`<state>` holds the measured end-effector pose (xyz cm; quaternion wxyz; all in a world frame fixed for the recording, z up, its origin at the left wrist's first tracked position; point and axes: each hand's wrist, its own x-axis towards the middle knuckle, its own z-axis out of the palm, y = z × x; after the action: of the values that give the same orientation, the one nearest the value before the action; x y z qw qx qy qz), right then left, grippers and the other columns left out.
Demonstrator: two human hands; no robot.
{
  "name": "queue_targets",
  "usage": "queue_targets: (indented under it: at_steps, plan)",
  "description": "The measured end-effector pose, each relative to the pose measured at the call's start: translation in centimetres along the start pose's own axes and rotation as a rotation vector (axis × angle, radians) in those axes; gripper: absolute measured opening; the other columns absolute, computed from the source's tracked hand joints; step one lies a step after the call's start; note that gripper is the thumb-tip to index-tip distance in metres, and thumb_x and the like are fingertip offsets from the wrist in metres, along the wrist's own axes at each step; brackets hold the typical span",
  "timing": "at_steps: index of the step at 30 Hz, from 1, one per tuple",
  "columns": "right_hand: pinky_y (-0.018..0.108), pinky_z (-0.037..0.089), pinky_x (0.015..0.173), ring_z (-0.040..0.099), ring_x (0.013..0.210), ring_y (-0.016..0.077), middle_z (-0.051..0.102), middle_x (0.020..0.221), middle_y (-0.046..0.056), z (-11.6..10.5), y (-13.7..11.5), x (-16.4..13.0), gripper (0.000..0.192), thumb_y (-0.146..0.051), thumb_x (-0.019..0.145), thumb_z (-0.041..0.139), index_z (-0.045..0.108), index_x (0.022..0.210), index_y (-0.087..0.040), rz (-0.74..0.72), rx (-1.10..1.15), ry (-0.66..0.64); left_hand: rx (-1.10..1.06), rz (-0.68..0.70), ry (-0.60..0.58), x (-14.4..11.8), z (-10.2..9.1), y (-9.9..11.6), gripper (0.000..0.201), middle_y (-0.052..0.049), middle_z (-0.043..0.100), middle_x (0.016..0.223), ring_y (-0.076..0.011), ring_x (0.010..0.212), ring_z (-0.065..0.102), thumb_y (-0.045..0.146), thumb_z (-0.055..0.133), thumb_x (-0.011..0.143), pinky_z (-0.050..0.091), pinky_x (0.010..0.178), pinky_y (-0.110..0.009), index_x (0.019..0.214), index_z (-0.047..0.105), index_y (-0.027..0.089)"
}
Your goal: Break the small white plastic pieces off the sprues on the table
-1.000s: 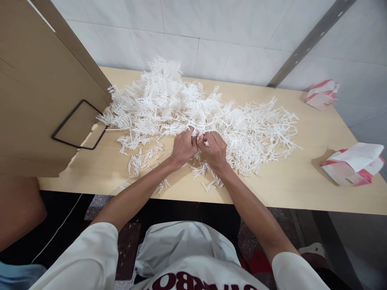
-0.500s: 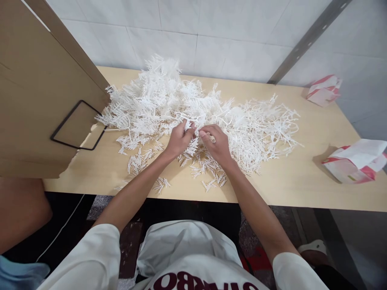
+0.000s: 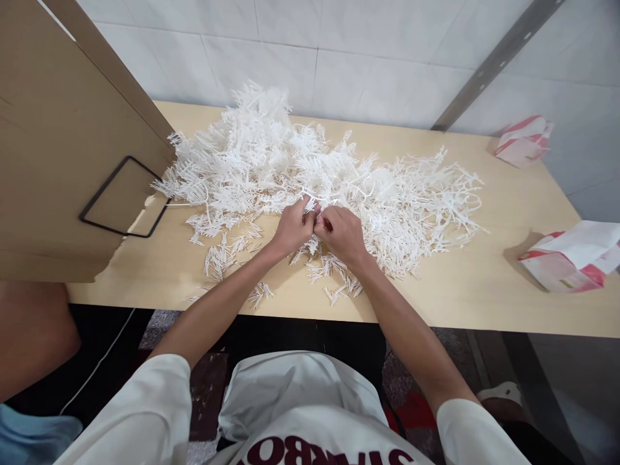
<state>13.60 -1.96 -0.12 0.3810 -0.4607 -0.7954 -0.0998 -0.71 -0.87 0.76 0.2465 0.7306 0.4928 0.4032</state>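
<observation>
A wide heap of thin white branched sprigs (image 3: 256,145), plastic-looking, spreads over the table in front of me. At its near edge, my left hand (image 3: 293,227) is closed on one white sprig, whose tips show above the thumb and fingers. My right hand (image 3: 341,234) meets it from the right, with thumb and forefinger pinched together against the left fingertips. What lies in that pinch is hidden by the fingers. Small loose sprigs (image 3: 220,258) lie below the heap to the left, and a few more (image 3: 338,294) rest under my right wrist.
A cardboard sheet (image 3: 62,142) stands at the left, with a black wire frame (image 3: 104,223) at its base. Two red-and-white paper packets (image 3: 564,261) sit on the right of the wooden table (image 3: 465,284). A tiled wall (image 3: 368,77) closes the back. Another person's limb (image 3: 33,336) shows at far left.
My right hand has moved slightly left and closed its fingers, so it now touches my left hand. The left hand has stayed nearly in place with its sprig.
</observation>
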Motion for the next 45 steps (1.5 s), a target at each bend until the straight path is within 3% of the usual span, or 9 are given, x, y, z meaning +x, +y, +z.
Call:
queue_targets:
  at_steps: [3, 8, 23, 27, 30, 34, 36, 40, 45]
  plan:
    - [0.028, 0.031, 0.059, 0.04, 0.054, 0.0122, 0.048, 0.055, -0.003, 0.2, -0.3, -0.2, 0.024, -0.014, 0.086, 0.045, 0.042, 0.064, -0.022, -0.081, -0.151, 0.126, 0.058, -0.028, 0.082, -0.4, 0.3, 0.4, 0.014, 0.002, 0.049, 0.057, -0.011, 0.049, 0.041, 0.025, 0.048, 0.089, 0.028, 0.052, -0.026, 0.076, 0.046, 0.02]
    - [0.029, 0.031, 0.058, 0.035, 0.051, 0.013, 0.045, 0.056, -0.004, 0.2, -0.4, -0.4, 0.024, -0.017, 0.091, 0.044, 0.039, 0.068, -0.023, -0.09, -0.224, 0.183, 0.041, -0.058, 0.114, -0.8, 0.5, 1.0, 0.013, 0.004, 0.044, 0.053, -0.0084, 0.044, 0.036, 0.025, 0.048, 0.089, 0.024, 0.049, -0.026, 0.077, 0.045, 0.02]
    - [0.031, 0.03, 0.06, 0.037, 0.057, 0.0151, 0.041, 0.062, -0.003, 0.8, 1.0, -0.9, 0.019, -0.015, 0.09, 0.041, 0.037, 0.074, -0.024, -0.198, 0.065, 0.303, -0.174, -0.095, 0.144, -0.9, 1.7, 1.9, 0.009, -0.002, 0.06, 0.071, -0.0114, 0.063, 0.053, 0.019, 0.048, 0.087, 0.039, 0.062, -0.025, 0.078, 0.051, 0.018]
    - [0.031, 0.032, 0.057, 0.039, 0.055, 0.0139, 0.045, 0.063, -0.002, 0.8, 0.3, -1.4, 0.018, -0.015, 0.09, 0.041, 0.036, 0.076, -0.024, -0.27, 0.12, 0.359, -0.284, -0.282, 0.241, 0.5, 1.5, 0.3, 0.012, 0.0, 0.054, 0.065, -0.0109, 0.058, 0.049, 0.024, 0.049, 0.089, 0.039, 0.059, -0.026, 0.079, 0.05, 0.018]
    - [0.03, 0.035, 0.055, 0.043, 0.055, 0.0127, 0.048, 0.062, -0.002, 1.0, -0.1, -1.5, 0.017, -0.018, 0.09, 0.045, 0.039, 0.075, -0.024, -0.243, 0.101, 0.302, -0.397, -0.26, 0.314, 1.5, 0.7, -1.7, 0.019, 0.001, 0.05, 0.064, -0.0095, 0.059, 0.047, 0.029, 0.049, 0.091, 0.04, 0.059, -0.025, 0.075, 0.048, 0.019]
    - [0.028, 0.043, 0.06, 0.051, 0.064, 0.011, 0.056, 0.076, -0.001, 1.0, 0.6, -0.8, 0.004, -0.025, 0.09, 0.051, 0.051, 0.088, -0.022, 0.153, 0.212, 0.27, -0.608, -0.256, 0.178, 2.0, 0.0, -2.9, 0.019, 0.001, 0.051, 0.068, -0.0086, 0.061, 0.049, 0.033, 0.051, 0.09, 0.043, 0.058, -0.022, 0.077, 0.05, 0.018]
    - [0.03, 0.048, 0.067, 0.058, 0.076, 0.0131, 0.061, 0.091, 0.003, 0.7, 1.0, -0.4, 0.011, -0.027, 0.091, 0.051, 0.056, 0.1, -0.023, 0.225, 0.256, 0.252, -0.668, -0.259, 0.116, 2.0, 0.0, -2.8, 0.019, 0.001, 0.052, 0.071, -0.0086, 0.064, 0.051, 0.034, 0.054, 0.089, 0.044, 0.058, -0.021, 0.078, 0.05, 0.018]
    - [0.033, 0.052, 0.076, 0.062, 0.094, 0.0173, 0.066, 0.102, 0.007, 0.3, 1.3, -0.2, 0.017, -0.03, 0.09, 0.056, 0.061, 0.106, -0.024, 0.079, 0.266, 0.121, -0.671, -0.241, 0.055, 1.6, 0.2, -2.2, 0.021, 0.0, 0.055, 0.074, -0.0098, 0.067, 0.054, 0.037, 0.056, 0.087, 0.046, 0.061, -0.022, 0.08, 0.052, 0.018]
    - [0.033, 0.055, 0.079, 0.065, 0.087, 0.0161, 0.07, 0.093, 0.005, 0.4, 1.0, -0.3, 0.018, -0.03, 0.089, 0.059, 0.06, 0.106, -0.022, -0.063, 0.276, 0.018, -0.612, -0.172, 0.01, 1.2, 0.4, -2.1, 0.021, -0.001, 0.057, 0.076, -0.0111, 0.071, 0.057, 0.039, 0.055, 0.088, 0.047, 0.065, -0.023, 0.081, 0.052, 0.018]
